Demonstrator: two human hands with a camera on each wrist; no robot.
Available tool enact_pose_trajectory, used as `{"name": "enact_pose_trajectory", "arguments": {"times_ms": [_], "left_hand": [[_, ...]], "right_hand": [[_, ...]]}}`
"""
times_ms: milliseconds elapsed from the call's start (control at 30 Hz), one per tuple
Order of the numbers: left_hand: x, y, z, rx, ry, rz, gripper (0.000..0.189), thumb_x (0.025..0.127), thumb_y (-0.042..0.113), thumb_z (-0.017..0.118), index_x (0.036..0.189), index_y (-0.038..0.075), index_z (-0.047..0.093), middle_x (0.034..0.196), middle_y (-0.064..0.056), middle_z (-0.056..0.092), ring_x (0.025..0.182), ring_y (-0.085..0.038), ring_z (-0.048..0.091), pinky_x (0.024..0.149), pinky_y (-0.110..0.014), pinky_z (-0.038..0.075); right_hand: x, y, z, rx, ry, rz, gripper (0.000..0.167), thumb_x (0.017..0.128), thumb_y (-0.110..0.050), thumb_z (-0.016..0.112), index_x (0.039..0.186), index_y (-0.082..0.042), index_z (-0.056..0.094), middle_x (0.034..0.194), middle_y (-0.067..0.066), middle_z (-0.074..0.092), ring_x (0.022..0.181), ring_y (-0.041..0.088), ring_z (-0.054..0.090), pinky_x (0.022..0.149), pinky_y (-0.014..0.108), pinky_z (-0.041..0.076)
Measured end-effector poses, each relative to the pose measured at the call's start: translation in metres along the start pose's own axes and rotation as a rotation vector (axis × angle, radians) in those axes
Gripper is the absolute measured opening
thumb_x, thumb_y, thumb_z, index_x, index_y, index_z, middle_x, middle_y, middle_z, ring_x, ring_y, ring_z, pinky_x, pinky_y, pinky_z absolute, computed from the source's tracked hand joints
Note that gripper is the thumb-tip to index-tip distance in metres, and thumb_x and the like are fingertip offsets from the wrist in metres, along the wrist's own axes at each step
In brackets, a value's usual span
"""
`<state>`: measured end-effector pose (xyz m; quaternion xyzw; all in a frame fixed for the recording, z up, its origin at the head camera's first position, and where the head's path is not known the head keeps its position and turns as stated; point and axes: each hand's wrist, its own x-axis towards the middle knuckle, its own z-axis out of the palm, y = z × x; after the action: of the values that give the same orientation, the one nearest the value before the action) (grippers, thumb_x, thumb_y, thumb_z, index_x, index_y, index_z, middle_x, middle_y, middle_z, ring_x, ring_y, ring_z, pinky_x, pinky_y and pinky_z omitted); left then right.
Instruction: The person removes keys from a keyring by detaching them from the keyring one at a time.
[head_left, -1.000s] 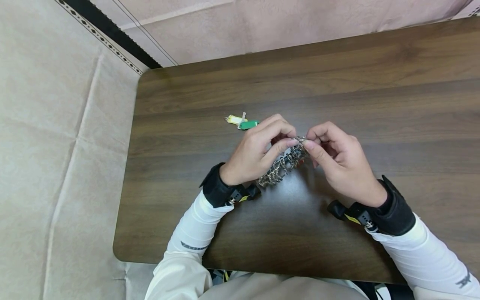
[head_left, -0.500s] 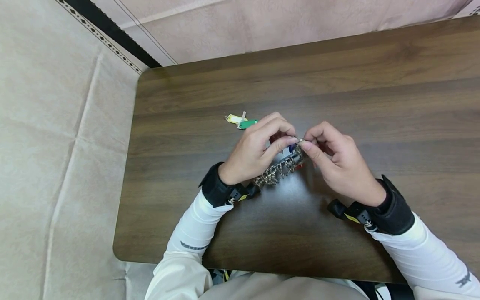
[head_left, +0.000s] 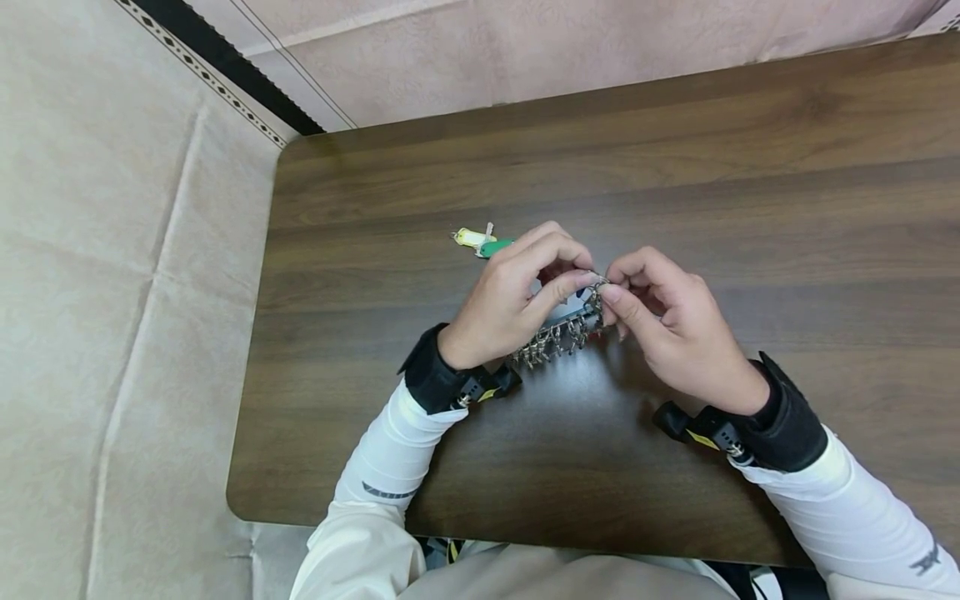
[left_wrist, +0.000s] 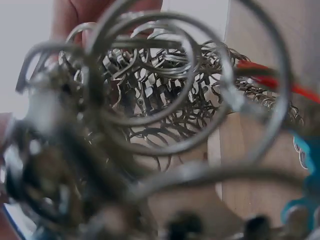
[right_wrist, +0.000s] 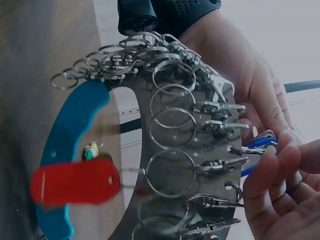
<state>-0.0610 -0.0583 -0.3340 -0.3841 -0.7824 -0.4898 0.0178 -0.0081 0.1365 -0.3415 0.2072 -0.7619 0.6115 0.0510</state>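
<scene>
Between both hands is a metal key holder plate (right_wrist: 212,145) with a blue handle (right_wrist: 70,130). Snap hooks (right_wrist: 220,126) and split rings line its edge, and a red key tag (right_wrist: 75,184) hangs from one ring. My left hand (head_left: 504,304) pinches a small metal ring, with a blue key tag (right_wrist: 248,170) just behind the fingertips. Thumb and index finger of my right hand (head_left: 671,325) pinch a snap hook (right_wrist: 255,150) at the plate's edge, right against the left fingertips. Metal rings (left_wrist: 165,145) fill the left wrist view and hide much of the left hand.
A yellow key tag (head_left: 471,238) and a green key tag (head_left: 495,248) lie on the brown wooden table (head_left: 360,400), just beyond the left hand. Pale fabric (head_left: 90,275) covers the surroundings past the table's left and far edges.
The key holder has tilted between the hands, so its row of hooks lies flatter and more of the plate shows. The fingertips have shifted slightly at the pinched ring and hook.
</scene>
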Motion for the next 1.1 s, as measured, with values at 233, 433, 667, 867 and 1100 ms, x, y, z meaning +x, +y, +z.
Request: {"name": "enact_pose_trajectory", "arguments": {"times_ms": [233,433,667,867,1100], "left_hand": [[0.0006,0.0015,-0.001,-0.013,-0.022,-0.033,0.009,0.097,0.007,0.067,0.102,0.0,0.067,0.094,-0.007,0.063,0.08,-0.009,0.055,0.072,-0.021,0.048],[0.0005,0.0005,-0.0031,-0.019,-0.036,-0.026,0.008,0.096,0.007,0.069,0.1,0.001,0.069,0.092,-0.006,0.065,0.08,-0.009,0.056,0.071,-0.021,0.048],[0.0001,-0.0009,-0.0033,-0.022,-0.032,0.004,0.005,0.094,0.007,0.071,0.096,0.002,0.069,0.088,-0.004,0.064,0.078,-0.008,0.055,0.07,-0.021,0.048],[0.0,-0.001,-0.0032,-0.024,-0.048,-0.03,0.007,0.095,0.009,0.07,0.093,0.002,0.069,0.086,-0.005,0.063,0.077,-0.009,0.054,0.069,-0.021,0.046],[-0.0005,0.0004,-0.0033,-0.017,-0.068,-0.046,0.008,0.096,0.008,0.069,0.091,0.003,0.067,0.084,-0.004,0.061,0.076,-0.009,0.053,0.069,-0.021,0.045]], "right_hand": [[0.001,0.0009,0.0025,0.076,0.056,-0.031,0.006,0.099,0.008,0.055,0.094,0.011,0.054,0.077,-0.003,0.059,0.064,0.006,0.055,0.059,0.016,0.047],[0.0011,0.0022,0.0014,0.063,0.041,-0.025,0.005,0.099,0.01,0.053,0.094,0.012,0.053,0.077,-0.003,0.058,0.064,0.006,0.055,0.058,0.016,0.047],[0.001,0.0023,0.0022,0.095,0.046,-0.046,0.004,0.099,0.01,0.053,0.095,0.011,0.055,0.076,-0.001,0.058,0.063,0.007,0.054,0.059,0.017,0.047],[0.0008,0.0029,0.0028,0.112,0.049,-0.041,0.004,0.098,0.011,0.053,0.095,0.01,0.055,0.077,-0.002,0.058,0.065,0.007,0.054,0.06,0.016,0.046],[0.0006,0.0024,0.0027,0.122,0.052,-0.028,0.004,0.098,0.011,0.054,0.095,0.011,0.055,0.076,-0.002,0.059,0.063,0.007,0.055,0.058,0.017,0.046]]}}
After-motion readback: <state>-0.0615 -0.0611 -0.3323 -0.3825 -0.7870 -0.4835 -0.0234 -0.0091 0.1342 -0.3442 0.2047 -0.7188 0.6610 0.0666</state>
